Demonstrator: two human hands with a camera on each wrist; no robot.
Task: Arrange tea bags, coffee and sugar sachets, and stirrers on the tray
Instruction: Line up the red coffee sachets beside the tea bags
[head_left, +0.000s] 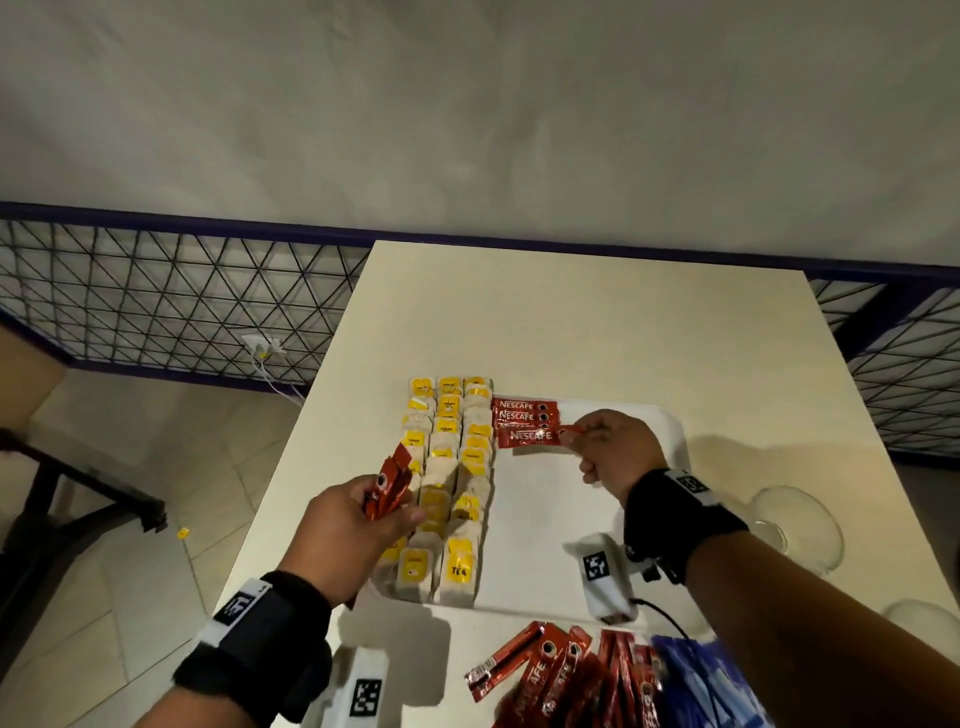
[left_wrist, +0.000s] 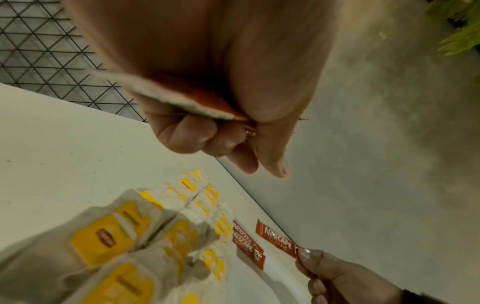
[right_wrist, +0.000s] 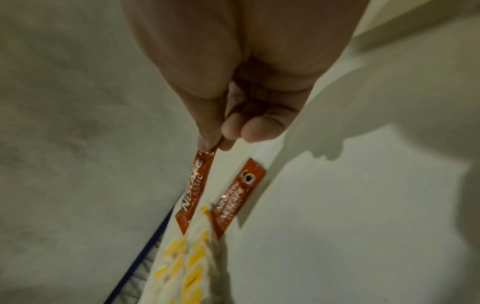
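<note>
A white tray (head_left: 545, 499) lies on the table, its left part filled with three columns of yellow-tagged tea bags (head_left: 449, 467). To their right, at the tray's far end, lie several red Nescafe coffee sachets (head_left: 522, 415). My right hand (head_left: 608, 447) pinches the end of one more coffee sachet (head_left: 532, 436), (left_wrist: 276, 236), (right_wrist: 193, 191), held just above that stack. My left hand (head_left: 358, 530) hovers over the tea bags and grips a small bunch of red coffee sachets (head_left: 387, 486).
Loose red coffee sachets (head_left: 550, 670) and blue sachets (head_left: 701, 680) are heaped on the table's near edge. Clear glass vessels (head_left: 795, 525) stand right of the tray. A wire mesh fence (head_left: 171, 296) and a wall stand behind the table.
</note>
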